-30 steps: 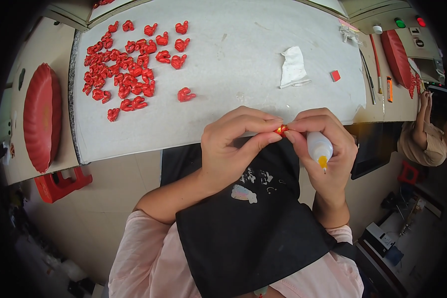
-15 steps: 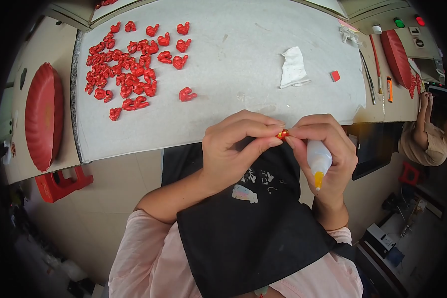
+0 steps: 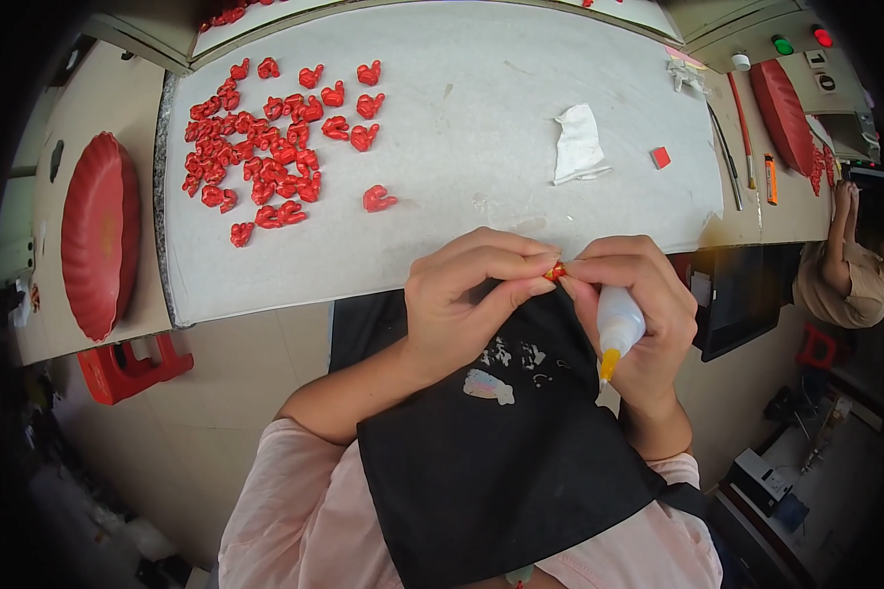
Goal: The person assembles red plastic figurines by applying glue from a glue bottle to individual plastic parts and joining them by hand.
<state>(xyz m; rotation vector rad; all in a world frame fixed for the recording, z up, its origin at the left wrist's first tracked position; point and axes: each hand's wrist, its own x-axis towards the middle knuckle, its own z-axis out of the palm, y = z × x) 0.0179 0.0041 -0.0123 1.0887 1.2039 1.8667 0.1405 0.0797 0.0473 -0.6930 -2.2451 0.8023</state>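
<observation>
The fingers of the left hand point(image 3: 462, 302) and right hand point(image 3: 648, 306) pinched a small red-and-gold piece point(image 3: 556, 273) between them, not yet set down; the right also cradled a white bottle point(image 3: 620, 322). Many red pieces point(image 3: 283, 150) lay leftward on the desk point(image 3: 462, 128), their completeness unclear.

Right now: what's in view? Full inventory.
Pieces: dozens, red, mostly left.
Worktop: one, whitish, ahead.
Held piece: one, red, gold, near centre.
Bottle: one, white, beside it.
Crumpled scrap: one, white, worktop right.
Block: one, red, beside scrap.
Trays: two, red, left and right.
Brush: one, red handle, right.
Slim tool: one, orange, beside brush.
Stools: two, red, floor.
Coworker: one, tan top, far right.
Apron: one, black, torso.
Left hand: one, on held piece.
Right hand: one, same, plus bottle.
</observation>
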